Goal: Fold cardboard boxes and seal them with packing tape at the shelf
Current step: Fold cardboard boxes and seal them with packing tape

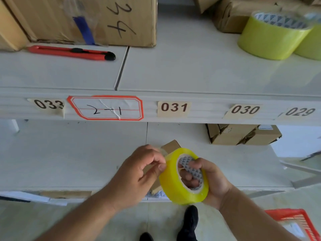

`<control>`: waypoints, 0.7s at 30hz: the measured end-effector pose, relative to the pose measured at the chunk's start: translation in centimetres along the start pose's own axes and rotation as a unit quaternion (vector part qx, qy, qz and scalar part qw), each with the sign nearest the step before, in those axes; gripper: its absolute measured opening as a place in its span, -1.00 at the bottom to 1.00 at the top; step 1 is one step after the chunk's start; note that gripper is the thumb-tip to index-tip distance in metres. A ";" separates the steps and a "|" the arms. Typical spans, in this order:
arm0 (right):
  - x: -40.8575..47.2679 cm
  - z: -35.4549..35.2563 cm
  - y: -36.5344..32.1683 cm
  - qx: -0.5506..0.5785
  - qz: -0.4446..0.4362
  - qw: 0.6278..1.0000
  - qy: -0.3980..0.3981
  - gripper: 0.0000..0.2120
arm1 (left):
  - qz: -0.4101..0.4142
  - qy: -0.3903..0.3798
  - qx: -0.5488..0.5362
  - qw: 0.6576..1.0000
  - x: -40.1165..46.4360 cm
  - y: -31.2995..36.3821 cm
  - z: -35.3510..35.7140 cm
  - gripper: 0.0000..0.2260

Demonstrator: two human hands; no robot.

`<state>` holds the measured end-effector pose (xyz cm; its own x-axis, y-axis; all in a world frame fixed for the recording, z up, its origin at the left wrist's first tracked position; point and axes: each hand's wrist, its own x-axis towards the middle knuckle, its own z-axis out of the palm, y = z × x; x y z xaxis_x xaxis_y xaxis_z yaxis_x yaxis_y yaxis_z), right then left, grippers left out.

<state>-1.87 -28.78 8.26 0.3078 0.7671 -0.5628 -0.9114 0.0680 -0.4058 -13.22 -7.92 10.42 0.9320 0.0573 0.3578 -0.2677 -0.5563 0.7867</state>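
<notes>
The roll of yellowish clear packing tape (pixel 184 176) is held just in front of the small brown cardboard box (pixel 171 146), which lies on the lower white shelf (pixel 69 153). The right hand (pixel 206 180) has its fingers curled through the roll's core, a firm grip. The left hand (pixel 139 171) pinches at the roll's outer edge beside the box, probably on the free tape end. The roll looks light and stiff; the film is thin, sticky and probably tears easily, so the core seems the best place to hold.

Yellow packing tape roll (pixel 184 176) tilted on edge, small brown cardboard box (pixel 171 146) just behind, lower shelf
</notes>
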 end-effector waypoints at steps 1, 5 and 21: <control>0.3 0.3 0.3 -0.006 0.013 1.000 0.000 -0.68 | 0.019 0.018 0.035 0.999 -0.3 -0.1 0.3 -0.93; 1.1 2.7 1.6 -0.211 -0.031 0.969 0.122 -0.63 | 0.053 0.076 0.198 0.976 0.1 -0.9 1.0 -0.86; 2.8 4.4 4.8 -0.553 -0.292 0.744 0.237 -0.78 | -0.055 -0.028 0.274 0.960 0.0 -0.1 0.5 -0.78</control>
<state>-6.55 -23.49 7.95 0.8638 0.4832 -0.1429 0.1155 -0.4658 -0.8773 -13.06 -8.26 10.17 0.9629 0.1059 0.2482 -0.0116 -0.9027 0.4302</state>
